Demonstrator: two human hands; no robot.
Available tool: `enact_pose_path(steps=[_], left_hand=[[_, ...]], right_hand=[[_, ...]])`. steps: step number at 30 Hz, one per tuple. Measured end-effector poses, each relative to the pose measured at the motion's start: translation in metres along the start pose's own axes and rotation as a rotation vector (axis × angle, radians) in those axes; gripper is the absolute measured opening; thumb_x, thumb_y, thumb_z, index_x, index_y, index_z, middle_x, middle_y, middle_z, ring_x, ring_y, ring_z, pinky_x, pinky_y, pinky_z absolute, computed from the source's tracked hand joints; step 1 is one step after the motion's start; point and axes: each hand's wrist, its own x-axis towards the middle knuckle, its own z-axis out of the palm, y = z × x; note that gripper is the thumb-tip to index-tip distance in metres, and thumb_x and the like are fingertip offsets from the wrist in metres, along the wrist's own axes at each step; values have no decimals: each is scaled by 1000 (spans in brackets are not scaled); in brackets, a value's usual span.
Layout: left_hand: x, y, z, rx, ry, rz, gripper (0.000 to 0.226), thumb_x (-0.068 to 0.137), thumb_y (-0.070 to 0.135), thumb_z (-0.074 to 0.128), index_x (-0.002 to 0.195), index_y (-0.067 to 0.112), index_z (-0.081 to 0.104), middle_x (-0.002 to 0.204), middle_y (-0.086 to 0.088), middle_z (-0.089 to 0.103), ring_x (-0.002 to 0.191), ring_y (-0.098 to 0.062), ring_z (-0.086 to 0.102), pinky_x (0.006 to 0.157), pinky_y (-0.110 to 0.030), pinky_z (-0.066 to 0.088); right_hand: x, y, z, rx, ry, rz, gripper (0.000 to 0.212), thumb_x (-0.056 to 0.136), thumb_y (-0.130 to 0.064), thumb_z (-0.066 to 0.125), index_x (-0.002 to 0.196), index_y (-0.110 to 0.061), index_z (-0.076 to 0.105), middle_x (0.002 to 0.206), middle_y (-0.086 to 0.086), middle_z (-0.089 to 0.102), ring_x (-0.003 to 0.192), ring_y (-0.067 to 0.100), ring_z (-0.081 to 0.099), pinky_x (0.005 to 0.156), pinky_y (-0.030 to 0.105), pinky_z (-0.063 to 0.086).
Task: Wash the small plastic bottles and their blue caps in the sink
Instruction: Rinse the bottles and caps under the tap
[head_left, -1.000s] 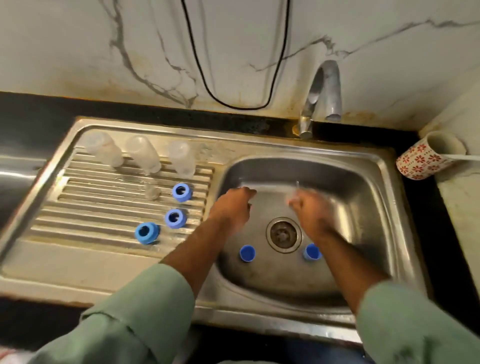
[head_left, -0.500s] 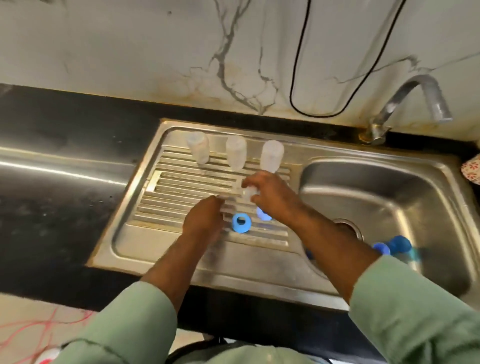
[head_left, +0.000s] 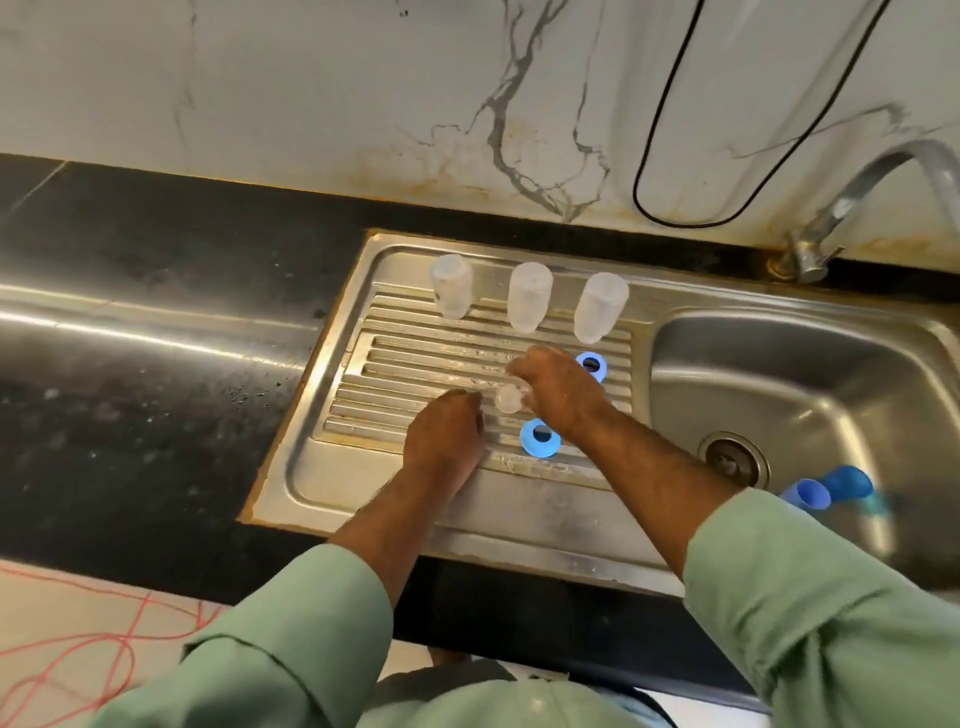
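Hands over drainboard: right hand grip on small blurred bottle, left hand grip unclear.

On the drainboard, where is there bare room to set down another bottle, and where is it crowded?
Free: the ribbed left part of the drainboard, below the left bottle, and the flat front strip. Crowded: the right part, with both hands, a small clear piece and blue caps.

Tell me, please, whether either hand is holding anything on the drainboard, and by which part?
The right hand appears to pinch a small clear bottle at its top end; blur hides the exact grip. The left hand shows nothing held.
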Motion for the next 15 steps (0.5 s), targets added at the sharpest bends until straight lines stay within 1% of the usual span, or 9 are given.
enact_pose_path(steps=[2, 4, 6, 7, 9, 10, 11, 13, 15], left_hand=[[-1, 17, -2, -36, 68, 45, 30, 99, 19, 45, 120, 13, 65, 117, -6, 65, 110, -29, 59, 86, -36, 45], [3, 42, 2, -77, 89, 125, 31, 99, 17, 47, 123, 13, 64, 121, -6, 64, 114, -28, 55, 91, -38, 46], [11, 74, 12, -90, 61, 209, 30, 98, 16, 47, 122, 13, 64, 121, -7, 63, 115, -29, 53, 91, -40, 46], [17, 90, 19, -84, 40, 245, 27, 98, 16, 47, 117, 12, 65, 118, -8, 63, 113, -31, 54, 88, -40, 46], [28, 127, 41, -48, -21, 305, 22, 96, 16, 46, 107, 11, 65, 113, -9, 63, 108, -33, 56, 81, -40, 46], [33, 143, 50, -27, -57, 326, 23, 96, 17, 45, 107, 10, 64, 113, -9, 61, 109, -33, 56, 80, -40, 46], [39, 163, 63, -7, -103, 345, 25, 97, 17, 45, 112, 10, 64, 117, -10, 60, 112, -32, 55, 82, -40, 46], [50, 200, 85, 42, -171, 369, 30, 97, 17, 47, 122, 10, 63, 124, -11, 59, 119, -31, 53, 91, -40, 46], [58, 227, 108, 84, -219, 368, 31, 97, 16, 48, 124, 10, 63, 125, -11, 59, 118, -31, 54, 94, -41, 48]], right_hand=[[-16, 18, -12, 152, 83, 94, 29, 80, 0, 64, 106, -11, 67, 106, 2, 61, 101, 21, 56, 86, 37, 48], [-40, 44, -29, 250, 143, 199, 26, 79, 1, 65, 102, -10, 71, 103, 0, 62, 98, 21, 58, 84, 27, 42], [-66, 76, -43, 222, 158, 282, 22, 78, 2, 65, 96, -7, 73, 99, 7, 66, 94, 25, 60, 81, 22, 37], [-77, 95, -47, 180, 148, 316, 19, 78, 0, 65, 93, -8, 74, 98, 10, 68, 93, 27, 61, 80, 23, 39], [-100, 140, -52, 132, 99, 427, 15, 81, -7, 65, 89, -14, 75, 96, 11, 70, 91, 29, 64, 83, 33, 49], [-108, 160, -53, 131, 66, 480, 15, 81, -10, 64, 89, -18, 74, 97, 10, 71, 92, 30, 65, 84, 38, 52], [-116, 185, -54, 124, 29, 539, 16, 82, -11, 63, 89, -21, 74, 98, 8, 71, 93, 30, 66, 84, 41, 53], [-125, 228, -52, 101, -49, 626, 17, 84, -12, 62, 90, -24, 72, 99, 6, 70, 92, 28, 65, 83, 41, 55], [-130, 259, -45, 98, -113, 659, 16, 82, -14, 64, 89, -26, 71, 99, 6, 71, 90, 26, 66, 81, 38, 56]])
